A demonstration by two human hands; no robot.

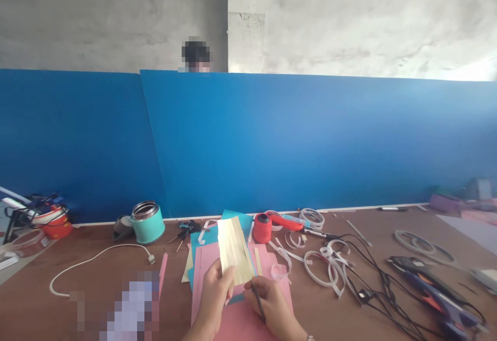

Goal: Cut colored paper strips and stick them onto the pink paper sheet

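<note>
My left hand [214, 288] is closed on a pale yellow sheet of paper [233, 245], thumb on top, holding it upright at a slant. In my right hand [269, 302] are scissors [258, 299]; a dark handle loop shows between the fingers, and the blades are mostly hidden at the lower right edge of the yellow sheet. Beneath both hands lie pink sheets [243, 325], with blue sheets [205, 235] partly under them. A narrow yellow strip [257, 262] rests on the pink, just right of the held sheet.
A turquoise container [148, 227] and a white USB cable [97, 252] are left of the papers. Right of them lie a red round object [262, 228], curled white strips [322, 273], black cables [382, 279] and a blue tool [438, 297]. A blue partition [291, 144] runs behind, with a person beyond.
</note>
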